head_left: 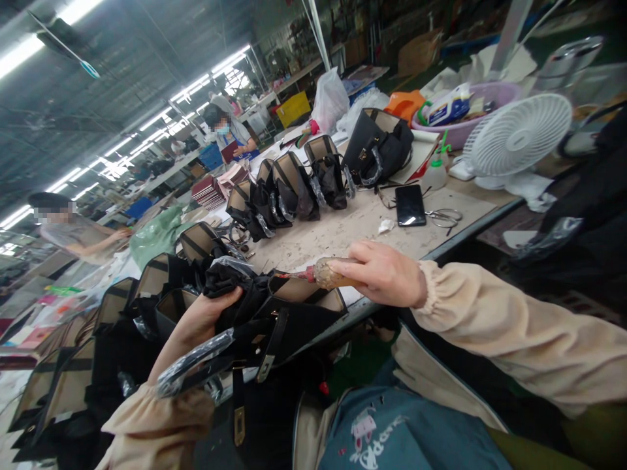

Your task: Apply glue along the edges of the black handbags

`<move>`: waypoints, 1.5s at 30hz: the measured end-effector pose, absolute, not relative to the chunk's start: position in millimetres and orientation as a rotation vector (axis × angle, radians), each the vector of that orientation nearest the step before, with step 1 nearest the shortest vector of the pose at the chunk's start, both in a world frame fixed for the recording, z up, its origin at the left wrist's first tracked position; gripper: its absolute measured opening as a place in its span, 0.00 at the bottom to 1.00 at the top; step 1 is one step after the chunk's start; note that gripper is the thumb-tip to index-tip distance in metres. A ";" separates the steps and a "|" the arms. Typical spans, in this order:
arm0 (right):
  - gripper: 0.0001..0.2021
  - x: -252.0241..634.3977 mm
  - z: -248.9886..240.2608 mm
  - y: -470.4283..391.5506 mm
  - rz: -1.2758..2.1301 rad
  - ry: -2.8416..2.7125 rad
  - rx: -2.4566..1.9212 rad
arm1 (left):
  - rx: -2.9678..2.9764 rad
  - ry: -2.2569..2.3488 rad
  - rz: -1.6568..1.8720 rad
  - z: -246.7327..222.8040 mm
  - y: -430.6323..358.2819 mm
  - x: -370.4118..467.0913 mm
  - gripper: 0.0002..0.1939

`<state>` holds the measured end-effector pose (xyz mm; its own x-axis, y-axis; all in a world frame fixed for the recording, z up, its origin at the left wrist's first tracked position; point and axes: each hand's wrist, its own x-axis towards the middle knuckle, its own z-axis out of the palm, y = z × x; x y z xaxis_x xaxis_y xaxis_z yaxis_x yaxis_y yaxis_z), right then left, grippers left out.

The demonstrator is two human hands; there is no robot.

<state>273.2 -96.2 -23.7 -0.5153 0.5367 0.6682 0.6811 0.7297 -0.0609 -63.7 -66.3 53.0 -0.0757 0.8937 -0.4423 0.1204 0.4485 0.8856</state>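
Observation:
My right hand [385, 273] is wrapped round a yellowish glue bottle [329, 273] with a red nozzle, tilted so its tip is at the rim of an open black handbag [306, 316]. The bag has a tan inside and leans at the table's near edge. My left hand [223, 305] grips bunched black fabric [228, 279] at the left side of this bag, its fingers partly hidden under the cloth. A plastic-wrapped handle [196, 362] lies across my left forearm.
More black handbags stand in a row behind [294, 186] and at the left [68, 385]. On the table [333, 235] are a phone [410, 205], scissors [445, 217], a small bottle [434, 175] and a white fan [519, 137]. Two people work beyond.

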 end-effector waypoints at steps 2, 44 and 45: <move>0.18 274.4 -25.2 -97.0 -0.269 -2.255 -0.922 | 0.955 1.532 0.807 50.3 -61.8 -67.4 0.20; 0.19 275.2 -55.8 -93.1 -0.080 -2.314 -1.035 | 1.355 1.634 0.538 43.8 -39.4 -56.9 0.21; 0.18 274.2 -56.2 -92.5 -0.083 -2.305 -1.029 | 1.355 1.629 0.530 43.9 -39.1 -56.7 0.21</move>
<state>274.2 -92.5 -56.2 -0.5150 0.6562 0.5516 0.6941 0.6968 -0.1808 -56.7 -39.1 43.9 0.0307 0.9276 -0.3723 0.5309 0.3005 0.7924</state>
